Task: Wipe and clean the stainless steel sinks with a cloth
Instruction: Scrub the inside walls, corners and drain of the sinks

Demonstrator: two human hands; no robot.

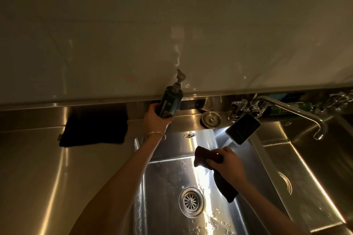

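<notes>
Two bare forearms rise from the bottom edge over the left sink, a rectangular basin of brushed stainless steel. It has flat walls, a wet, bead-spotted floor and a round slotted drain strainer.

The right hand hovers above this basin with its fingers curled tight round the cloth, a dark, soft, bunched fabric. One wad pokes out past the fingertips toward the left. A long limp tail hangs below the palm, ending just above and to the right of the strainer. Whether the cloth touches the steel cannot be told.

The left hand, with a thin metal bangle at its wrist, reaches to the back ledge. Its fingers and thumb wrap round the base of a dark cylindrical pump bottle, which tilts slightly right.

A flat black towel drapes over the ledge onto the smooth counter at left. A round metal plug sits on the ledge, and a glossy dark phone leans tilted beside the tap valves. A curved chrome faucet arcs over the right sink.
</notes>
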